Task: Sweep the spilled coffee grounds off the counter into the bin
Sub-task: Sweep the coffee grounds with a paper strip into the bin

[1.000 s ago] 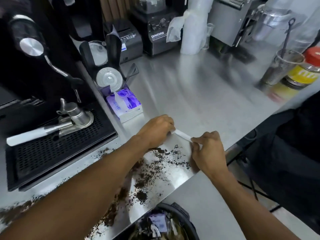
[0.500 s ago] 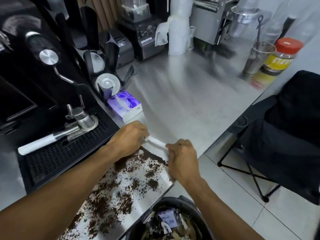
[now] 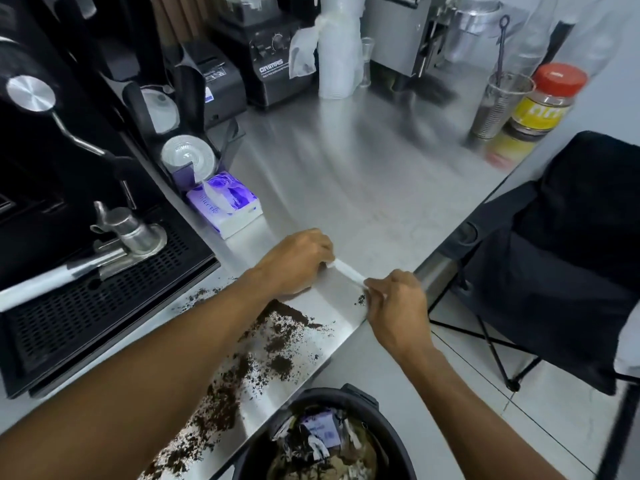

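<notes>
White tissue stretched between both hands, coffee grounds just below.

The white strip shows only its middle; each end is buried in a closed hand, the left hand and the right hand, whose fingertips curl out of sight. The left forearm covers part of the grounds on the bench. The bin is cut by the bottom edge, its contents a blur of what may be paper scraps. The jar label is smeared beyond reading, and the far bench melts into streaks. The machine runs off the left edge.
</notes>
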`<state>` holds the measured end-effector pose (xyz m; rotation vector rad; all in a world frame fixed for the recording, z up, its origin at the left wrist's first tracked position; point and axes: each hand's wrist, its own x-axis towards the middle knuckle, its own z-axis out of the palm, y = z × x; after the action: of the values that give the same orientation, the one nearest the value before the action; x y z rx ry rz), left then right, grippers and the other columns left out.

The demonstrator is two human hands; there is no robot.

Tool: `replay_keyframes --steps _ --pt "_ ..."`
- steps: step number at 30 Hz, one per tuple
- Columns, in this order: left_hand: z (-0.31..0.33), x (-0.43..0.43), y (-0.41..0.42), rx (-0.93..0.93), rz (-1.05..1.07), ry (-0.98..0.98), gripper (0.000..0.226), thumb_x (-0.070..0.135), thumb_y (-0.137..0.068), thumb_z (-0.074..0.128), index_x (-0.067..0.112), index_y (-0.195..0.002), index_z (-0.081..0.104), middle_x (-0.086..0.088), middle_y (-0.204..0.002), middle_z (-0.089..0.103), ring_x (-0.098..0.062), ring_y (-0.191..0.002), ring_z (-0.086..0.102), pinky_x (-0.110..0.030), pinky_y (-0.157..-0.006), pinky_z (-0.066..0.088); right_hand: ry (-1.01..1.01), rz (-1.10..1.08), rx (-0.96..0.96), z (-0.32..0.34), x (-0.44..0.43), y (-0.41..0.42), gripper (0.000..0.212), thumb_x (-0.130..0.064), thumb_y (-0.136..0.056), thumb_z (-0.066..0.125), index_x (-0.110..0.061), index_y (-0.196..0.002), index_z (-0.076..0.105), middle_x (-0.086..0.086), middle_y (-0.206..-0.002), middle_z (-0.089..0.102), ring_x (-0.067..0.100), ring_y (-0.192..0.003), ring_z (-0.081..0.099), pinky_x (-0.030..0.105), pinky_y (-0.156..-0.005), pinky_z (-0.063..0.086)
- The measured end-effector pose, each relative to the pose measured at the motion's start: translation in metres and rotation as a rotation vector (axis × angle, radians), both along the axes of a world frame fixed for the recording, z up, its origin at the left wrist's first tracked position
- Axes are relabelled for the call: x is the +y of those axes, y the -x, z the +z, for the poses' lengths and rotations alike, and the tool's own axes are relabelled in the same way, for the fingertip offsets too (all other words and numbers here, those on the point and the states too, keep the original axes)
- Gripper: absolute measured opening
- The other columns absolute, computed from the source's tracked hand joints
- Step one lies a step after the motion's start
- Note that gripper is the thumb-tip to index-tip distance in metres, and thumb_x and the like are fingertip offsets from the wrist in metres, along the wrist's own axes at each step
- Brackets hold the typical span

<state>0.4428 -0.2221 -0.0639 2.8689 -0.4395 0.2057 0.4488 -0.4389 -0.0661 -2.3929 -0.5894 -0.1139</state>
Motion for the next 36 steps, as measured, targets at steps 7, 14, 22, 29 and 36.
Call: replay_keyframes --steps 7,14,22,29,36 --pt "0.008 0.042 0.081 0.116 0.057 -0.076 0.024 -0.009 -0.070 0.070 0.012 -0.080 0.077 0.003 -0.088 0.072 -0.014 -0.088 0.062 -0.034 -0.070 0.057 0.048 0.245 0.019 -0.010 0.032 0.079 0.031 0.009 -0.068 0.066 -0.013 -0.087 0.077 0.000 -0.064 0.053 0.017 -0.062 0.048 0.029 -0.050 0.047" --pt "0.027 0.052 0.063 0.069 0.224 -0.143 0.016 -0.005 -0.070 0.069 0.009 -0.076 0.065 -0.004 -0.078 0.064 -0.021 -0.074 0.057 -0.032 -0.057 0.042 -0.113 0.134 0.087 0.009 0.066 0.040 0.022 0.006 -0.080 0.062 -0.010 -0.086 0.076 0.007 -0.068 0.058 0.020 -0.055 0.053 0.034 -0.052 0.051" --pt "0.024 0.053 0.059 0.037 0.368 -0.490 0.006 0.010 -0.071 0.067 0.012 -0.069 0.072 0.003 -0.064 0.063 -0.024 -0.089 0.046 -0.034 -0.076 0.029 0.087 0.164 0.013 0.000 0.098 0.017 0.019 -0.011 -0.086 0.059 -0.013 -0.092 0.077 0.005 -0.075 0.059 0.027 -0.073 0.054 0.038 -0.061 0.050" --pt "0.028 0.059 0.095 0.103 0.523 -0.526 0.013 0.014 -0.081 0.059 0.017 -0.075 0.070 0.005 -0.074 0.064 -0.023 -0.099 0.037 -0.037 -0.078 0.022 0.131 0.236 -0.013 0.003 0.118 0.037 0.027 0.001 -0.077 0.060 -0.016 -0.086 0.078 0.003 -0.070 0.059 0.029 -0.077 0.051 0.041 -0.063 0.048" --pt "0.021 0.065 0.132 0.071 0.474 -0.518 0.013 0.014 -0.079 0.064 0.014 -0.067 0.070 0.005 -0.066 0.057 -0.023 -0.092 0.036 -0.037 -0.075 0.026 0.129 0.296 -0.016 0.005 0.119 0.058 0.023 -0.002 -0.078 0.064 -0.017 -0.087 0.078 0.003 -0.073 0.063 0.028 -0.080 0.051 0.040 -0.067 0.047"
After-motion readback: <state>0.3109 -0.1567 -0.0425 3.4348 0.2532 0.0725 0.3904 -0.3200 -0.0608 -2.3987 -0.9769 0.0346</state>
